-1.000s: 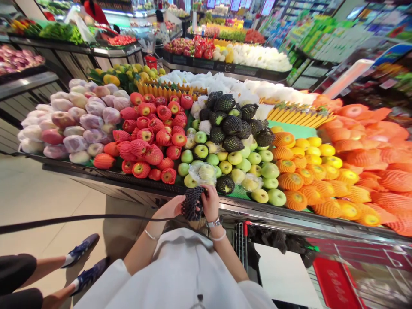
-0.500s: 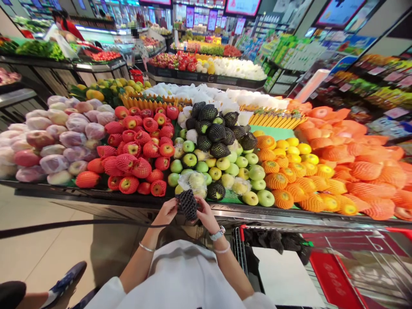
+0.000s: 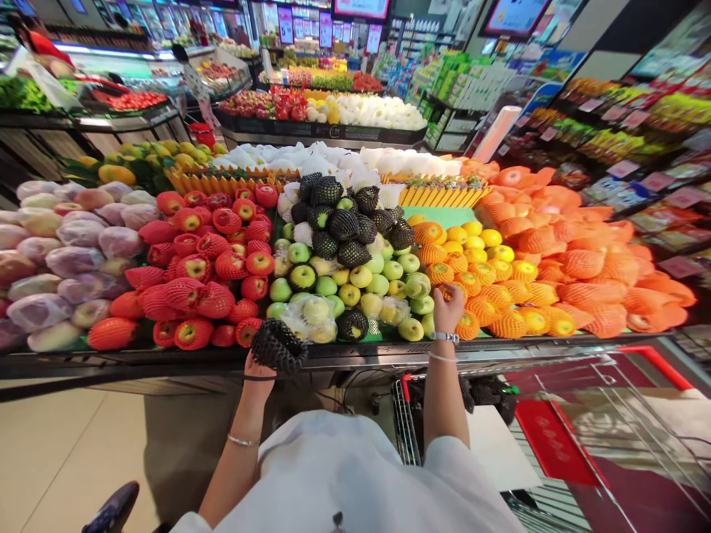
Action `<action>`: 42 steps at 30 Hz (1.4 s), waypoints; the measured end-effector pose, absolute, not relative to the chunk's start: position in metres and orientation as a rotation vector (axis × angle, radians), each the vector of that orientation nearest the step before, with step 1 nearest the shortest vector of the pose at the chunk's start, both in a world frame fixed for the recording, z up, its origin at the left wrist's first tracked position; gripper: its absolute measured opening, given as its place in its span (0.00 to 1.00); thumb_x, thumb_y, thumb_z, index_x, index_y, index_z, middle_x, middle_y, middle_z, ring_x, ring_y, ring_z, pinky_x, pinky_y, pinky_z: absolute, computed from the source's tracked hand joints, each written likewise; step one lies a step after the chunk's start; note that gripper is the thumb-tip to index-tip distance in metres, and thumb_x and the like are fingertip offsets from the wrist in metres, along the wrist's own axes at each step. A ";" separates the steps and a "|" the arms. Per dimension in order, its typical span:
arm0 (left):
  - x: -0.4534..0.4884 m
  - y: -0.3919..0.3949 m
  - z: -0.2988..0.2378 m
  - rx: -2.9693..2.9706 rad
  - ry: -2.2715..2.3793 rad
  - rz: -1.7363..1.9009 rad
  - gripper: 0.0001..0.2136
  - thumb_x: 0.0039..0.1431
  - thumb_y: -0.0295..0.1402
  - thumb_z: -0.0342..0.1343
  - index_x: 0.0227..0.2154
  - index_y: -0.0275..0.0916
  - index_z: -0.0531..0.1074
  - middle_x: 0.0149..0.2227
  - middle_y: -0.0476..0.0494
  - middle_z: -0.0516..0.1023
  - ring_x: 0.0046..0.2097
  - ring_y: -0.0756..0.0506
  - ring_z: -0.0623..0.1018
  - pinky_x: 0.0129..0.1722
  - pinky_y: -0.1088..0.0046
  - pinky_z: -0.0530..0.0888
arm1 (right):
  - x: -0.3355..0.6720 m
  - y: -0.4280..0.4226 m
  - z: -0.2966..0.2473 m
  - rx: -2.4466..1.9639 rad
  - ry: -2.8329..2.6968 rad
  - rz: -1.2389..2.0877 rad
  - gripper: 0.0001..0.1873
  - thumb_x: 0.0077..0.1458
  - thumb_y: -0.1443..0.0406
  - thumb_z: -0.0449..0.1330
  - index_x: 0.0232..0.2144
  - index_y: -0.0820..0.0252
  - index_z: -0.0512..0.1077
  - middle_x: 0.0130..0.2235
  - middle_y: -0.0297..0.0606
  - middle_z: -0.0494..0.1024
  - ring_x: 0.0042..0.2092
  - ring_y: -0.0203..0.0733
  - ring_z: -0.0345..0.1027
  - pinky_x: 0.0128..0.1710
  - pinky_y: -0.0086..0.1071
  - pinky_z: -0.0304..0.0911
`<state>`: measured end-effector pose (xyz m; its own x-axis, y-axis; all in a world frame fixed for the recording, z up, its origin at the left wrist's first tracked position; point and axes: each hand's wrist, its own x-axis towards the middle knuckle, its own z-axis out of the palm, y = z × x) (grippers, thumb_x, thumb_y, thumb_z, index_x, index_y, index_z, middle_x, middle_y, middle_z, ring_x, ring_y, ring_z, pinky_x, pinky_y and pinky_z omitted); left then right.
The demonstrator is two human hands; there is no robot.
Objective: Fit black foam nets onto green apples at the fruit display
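Note:
My left hand [image 3: 260, 368] is closed around the lower side of a black foam net sleeve [image 3: 279, 346] at the front edge of the fruit stand. The sleeve gapes at its top, and no fruit shows in it. Over the seam between the green apples [image 3: 411, 329] and the net-wrapped oranges [image 3: 482, 272] is my right hand [image 3: 449, 307], its fingers curled. Whatever those fingers grip, if anything, is hidden. A bagged pair of pale fruit [image 3: 316, 311] lies just beyond the sleeve. Behind it rise fruits in black nets [image 3: 344, 224].
Red-netted apples [image 3: 192, 292] and wrapped pale fruit [image 3: 78, 259] fill the left of the stand; orange-wrapped fruit [image 3: 594, 259] fills the right. A shopping cart [image 3: 555, 444] with a white board [image 3: 503, 448] stands at my right. A shoe [image 3: 114, 507] shows at lower left.
Both hands were together on the black sleeve. The right hand has let go and reached right over the fruit; the left has moved left with the sleeve, which is now spread wider.

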<state>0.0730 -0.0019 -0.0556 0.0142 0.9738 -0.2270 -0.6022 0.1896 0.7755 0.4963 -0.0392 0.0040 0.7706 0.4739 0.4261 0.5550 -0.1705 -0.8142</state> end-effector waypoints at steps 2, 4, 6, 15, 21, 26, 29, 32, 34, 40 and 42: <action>0.070 -0.001 -0.054 0.534 0.901 1.329 0.15 0.55 0.39 0.53 0.46 0.47 0.72 0.52 0.46 0.75 0.58 0.41 0.69 0.58 0.56 0.66 | 0.509 -0.024 0.008 -1.834 -0.977 -0.038 0.19 0.56 0.57 0.48 0.42 0.66 0.68 0.44 0.52 0.72 0.47 0.49 0.66 0.47 0.47 0.61; 0.069 -0.001 -0.053 0.537 0.938 1.366 0.17 0.58 0.39 0.49 0.50 0.46 0.70 0.55 0.46 0.71 0.60 0.41 0.65 0.60 0.56 0.63 | 0.506 -0.001 0.006 -1.808 -1.142 0.077 0.18 0.57 0.58 0.49 0.43 0.65 0.68 0.43 0.49 0.74 0.43 0.45 0.68 0.44 0.42 0.63; 0.070 -0.001 -0.053 0.542 0.957 1.388 0.18 0.59 0.39 0.46 0.51 0.47 0.68 0.56 0.47 0.71 0.61 0.42 0.65 0.61 0.57 0.62 | 0.494 0.024 0.000 -1.795 -1.281 0.187 0.17 0.56 0.57 0.53 0.42 0.65 0.69 0.40 0.45 0.76 0.39 0.40 0.69 0.41 0.37 0.64; 0.066 -0.015 -0.060 0.425 1.006 1.410 0.16 0.59 0.35 0.45 0.48 0.49 0.70 0.55 0.51 0.72 0.62 0.45 0.64 0.61 0.60 0.62 | 0.462 0.072 -0.045 -1.936 -1.427 0.242 0.20 0.46 0.52 0.64 0.29 0.63 0.66 0.28 0.33 0.70 0.33 0.38 0.64 0.38 0.37 0.61; 0.053 -0.025 -0.067 0.428 1.047 1.416 0.15 0.58 0.40 0.48 0.46 0.48 0.72 0.53 0.48 0.74 0.61 0.44 0.65 0.60 0.60 0.64 | 0.470 0.064 -0.050 -1.944 -1.555 0.157 0.22 0.46 0.47 0.60 0.32 0.59 0.66 0.29 0.40 0.71 0.33 0.45 0.64 0.38 0.42 0.60; 0.049 -0.029 -0.061 0.442 1.028 1.455 0.15 0.57 0.40 0.49 0.45 0.48 0.72 0.52 0.48 0.74 0.57 0.42 0.70 0.56 0.58 0.69 | 0.475 0.045 -0.045 -1.961 -1.539 0.015 0.35 0.46 0.45 0.58 0.45 0.67 0.64 0.41 0.52 0.72 0.43 0.54 0.65 0.44 0.47 0.60; 0.047 -0.029 -0.063 0.465 0.982 1.434 0.15 0.57 0.40 0.49 0.45 0.49 0.72 0.53 0.49 0.74 0.58 0.43 0.69 0.56 0.58 0.69 | 0.474 0.034 -0.039 -1.966 -1.578 -0.041 0.35 0.48 0.45 0.56 0.48 0.67 0.63 0.44 0.54 0.71 0.45 0.55 0.65 0.46 0.46 0.61; 0.044 -0.027 -0.072 0.462 0.974 1.392 0.15 0.56 0.41 0.48 0.43 0.47 0.73 0.52 0.48 0.75 0.58 0.42 0.68 0.56 0.58 0.69 | 0.470 0.027 -0.034 -1.958 -1.644 -0.065 0.34 0.50 0.45 0.55 0.49 0.67 0.63 0.45 0.54 0.71 0.47 0.56 0.63 0.47 0.47 0.60; 0.040 -0.025 -0.078 0.425 0.997 1.387 0.13 0.55 0.41 0.49 0.40 0.46 0.75 0.49 0.48 0.77 0.57 0.42 0.70 0.55 0.59 0.69 | 0.467 0.024 -0.032 -1.958 -1.640 -0.083 0.35 0.50 0.44 0.54 0.49 0.66 0.63 0.45 0.55 0.71 0.47 0.57 0.63 0.47 0.47 0.60; 0.024 -0.022 -0.095 0.356 0.976 1.374 0.11 0.56 0.37 0.48 0.34 0.46 0.76 0.41 0.49 0.81 0.50 0.46 0.76 0.51 0.64 0.72 | 0.460 0.015 -0.035 -1.947 -1.555 -0.117 0.34 0.51 0.44 0.54 0.50 0.64 0.62 0.45 0.56 0.71 0.47 0.57 0.63 0.47 0.47 0.60; 0.019 -0.021 -0.099 0.335 0.941 1.362 0.10 0.56 0.35 0.48 0.31 0.45 0.76 0.37 0.50 0.82 0.47 0.48 0.77 0.50 0.67 0.72 | 0.458 0.012 -0.037 -1.954 -1.517 -0.134 0.35 0.50 0.44 0.55 0.50 0.65 0.62 0.46 0.56 0.70 0.48 0.58 0.63 0.48 0.48 0.60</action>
